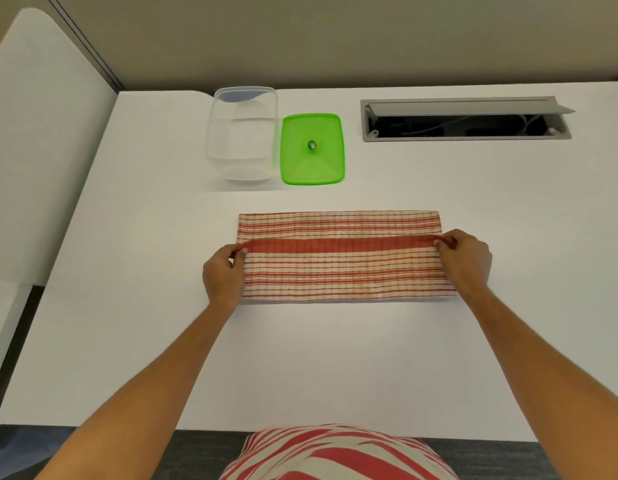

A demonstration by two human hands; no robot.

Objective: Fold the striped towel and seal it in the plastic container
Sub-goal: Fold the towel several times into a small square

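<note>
Hands grip the striped towel (338,258) mid-counter: left hand (222,271) pinches its nine o'clock corner, right hand (465,259) its three o'clock one. Uneven pulling could skew the fold, crowding the clear container (241,136) at eleven o'clock.

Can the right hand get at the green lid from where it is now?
Probably not yet: the right hand pinches the striped towel, mid-fold. Once it lets go, the way to the green lid looks free; nothing stands between them.

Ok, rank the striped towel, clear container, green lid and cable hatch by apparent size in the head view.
1. striped towel
2. cable hatch
3. clear container
4. green lid
The container stands taller than the flat lid, so that gap is unsure.
</note>
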